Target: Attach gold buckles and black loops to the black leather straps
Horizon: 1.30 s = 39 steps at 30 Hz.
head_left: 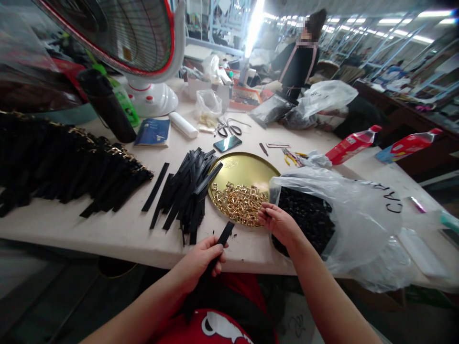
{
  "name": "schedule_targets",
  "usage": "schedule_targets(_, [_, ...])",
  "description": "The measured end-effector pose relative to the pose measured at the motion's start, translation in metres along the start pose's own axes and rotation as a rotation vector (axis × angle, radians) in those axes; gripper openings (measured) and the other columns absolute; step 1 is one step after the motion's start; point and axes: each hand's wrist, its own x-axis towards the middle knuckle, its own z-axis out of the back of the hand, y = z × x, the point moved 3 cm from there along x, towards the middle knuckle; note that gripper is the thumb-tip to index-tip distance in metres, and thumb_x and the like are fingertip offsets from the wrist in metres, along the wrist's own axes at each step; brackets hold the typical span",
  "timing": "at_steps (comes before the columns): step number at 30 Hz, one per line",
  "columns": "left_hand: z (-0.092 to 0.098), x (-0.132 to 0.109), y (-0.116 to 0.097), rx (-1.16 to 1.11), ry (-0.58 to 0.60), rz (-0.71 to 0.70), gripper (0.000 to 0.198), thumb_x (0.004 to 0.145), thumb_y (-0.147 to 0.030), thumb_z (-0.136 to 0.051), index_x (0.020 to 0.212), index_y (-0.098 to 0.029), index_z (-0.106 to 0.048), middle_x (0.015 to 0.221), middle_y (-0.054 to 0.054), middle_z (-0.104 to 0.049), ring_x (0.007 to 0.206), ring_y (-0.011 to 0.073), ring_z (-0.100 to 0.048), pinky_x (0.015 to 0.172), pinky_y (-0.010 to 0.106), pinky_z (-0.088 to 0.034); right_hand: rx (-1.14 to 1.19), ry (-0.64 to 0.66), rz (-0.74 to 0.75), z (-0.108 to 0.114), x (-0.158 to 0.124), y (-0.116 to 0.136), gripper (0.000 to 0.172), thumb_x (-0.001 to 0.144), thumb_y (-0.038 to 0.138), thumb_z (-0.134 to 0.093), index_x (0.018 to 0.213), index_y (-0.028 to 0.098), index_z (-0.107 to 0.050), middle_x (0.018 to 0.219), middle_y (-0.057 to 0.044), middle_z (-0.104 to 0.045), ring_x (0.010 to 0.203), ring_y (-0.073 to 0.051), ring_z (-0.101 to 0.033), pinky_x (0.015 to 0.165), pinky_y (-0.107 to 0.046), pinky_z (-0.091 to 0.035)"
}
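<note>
My left hand [201,260] is closed around a black strap [223,237] at the table's near edge; the strap's free end points up and right. My right hand [278,222] reaches over the rim of a round gold tray [247,169], fingers curled and pinching among the gold metal buckles [239,203] heaped in it; what it pinches is too small to tell. A pile of loose black straps [188,188] lies just left of the tray.
A clear plastic bag of small black parts [308,215] sits right of the tray. Finished straps with gold buckles [64,162] fill the left. A fan [143,43], dark flask [105,105], booklet [153,132], phone [232,143], scissors, pliers and red bottles [353,143] stand beyond. Another person works at the far end.
</note>
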Motion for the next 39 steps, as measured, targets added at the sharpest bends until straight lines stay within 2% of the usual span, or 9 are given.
schedule_targets(5, [-0.003,0.005,-0.005,0.016,0.006,-0.007,0.021,0.075,-0.032,-0.053,0.086,-0.015,-0.049,0.061,-0.005,-0.05,0.04,0.0024,-0.04,0.038,0.014,-0.028,-0.225,-0.072,0.084,-0.005,0.015,0.009,0.02,0.064,0.016,-0.057,0.083,0.018,-0.062,0.073,0.002,-0.059,0.051,-0.006,-0.047,0.048,-0.02,-0.04])
schedule_targets(9, [-0.001,0.007,-0.008,0.039,-0.008,-0.012,0.021,0.074,-0.032,-0.052,0.086,-0.015,-0.048,0.059,-0.005,-0.05,0.039,0.0028,-0.039,0.038,0.015,-0.027,0.004,0.097,-0.057,-0.022,0.014,0.01,0.032,0.06,0.008,-0.05,0.088,0.019,-0.059,0.085,-0.002,-0.063,0.073,-0.012,-0.059,0.065,-0.026,-0.049])
schedule_targets(13, [0.0,0.011,-0.013,0.066,0.014,-0.019,0.021,0.075,-0.033,-0.052,0.086,-0.016,-0.048,0.06,-0.006,-0.05,0.039,0.0026,-0.04,0.038,0.015,-0.027,0.091,0.196,-0.131,-0.038,-0.001,0.007,0.038,0.058,0.003,-0.053,0.092,0.019,-0.059,0.094,-0.003,-0.064,0.087,-0.014,-0.061,0.082,-0.029,-0.047])
schedule_targets(17, [-0.004,0.017,-0.021,0.092,0.033,-0.034,0.022,0.076,-0.036,-0.051,0.086,-0.016,-0.049,0.062,-0.004,-0.053,0.041,0.0035,-0.044,0.04,0.015,-0.03,0.064,0.205,-0.151,-0.051,-0.016,-0.001,0.031,0.066,0.013,-0.059,0.096,0.02,-0.061,0.095,-0.002,-0.065,0.081,-0.013,-0.062,0.084,-0.031,-0.046])
schedule_targets(21, [-0.004,0.02,-0.026,0.118,0.039,-0.045,0.023,0.077,-0.036,-0.05,0.084,-0.015,-0.05,0.063,-0.002,-0.055,0.041,0.0037,-0.046,0.04,0.015,-0.032,-0.008,0.227,-0.152,-0.057,-0.023,-0.01,0.033,0.067,0.022,-0.064,0.1,0.021,-0.062,0.092,-0.002,-0.066,0.078,-0.012,-0.061,0.084,-0.032,-0.045])
schedule_targets(28, [0.004,0.023,-0.018,0.161,0.073,0.077,0.016,0.078,-0.029,-0.044,0.085,-0.015,-0.049,0.06,-0.003,-0.056,0.039,0.0048,-0.047,0.038,0.015,-0.033,-0.278,0.166,-0.087,-0.052,-0.022,-0.022,0.036,0.068,0.038,-0.065,0.1,0.02,-0.06,0.075,0.0,-0.063,0.062,-0.012,-0.057,0.066,-0.03,-0.048])
schedule_targets(32, [0.005,0.021,-0.015,0.269,0.147,0.123,0.016,0.077,-0.026,-0.041,0.085,-0.015,-0.049,0.056,-0.003,-0.054,0.037,0.0054,-0.045,0.037,0.015,-0.031,-0.462,0.181,-0.032,-0.048,-0.025,-0.031,0.03,0.071,0.042,-0.06,0.09,0.019,-0.063,0.069,0.0,-0.061,0.06,-0.013,-0.057,0.061,-0.029,-0.047])
schedule_targets(36, [0.006,0.014,-0.016,0.506,0.184,0.073,0.021,0.08,-0.03,-0.037,0.084,-0.015,-0.05,0.053,-0.004,-0.051,0.036,0.006,-0.04,0.035,0.016,-0.028,-0.676,0.214,0.08,-0.046,-0.035,-0.035,0.026,0.073,0.039,-0.058,0.092,0.022,-0.063,0.072,-0.001,-0.062,0.063,-0.014,-0.058,0.063,-0.03,-0.046])
schedule_targets(39, [0.006,0.009,-0.018,0.715,0.135,-0.011,0.025,0.081,-0.035,-0.035,0.076,-0.016,-0.051,0.052,-0.004,-0.049,0.038,0.0079,-0.041,0.038,0.018,-0.03,-0.6,0.267,-0.015,-0.046,-0.044,-0.038,0.028,0.071,0.041,-0.06,0.091,0.02,-0.062,0.071,-0.001,-0.062,0.063,-0.014,-0.058,0.063,-0.029,-0.045])
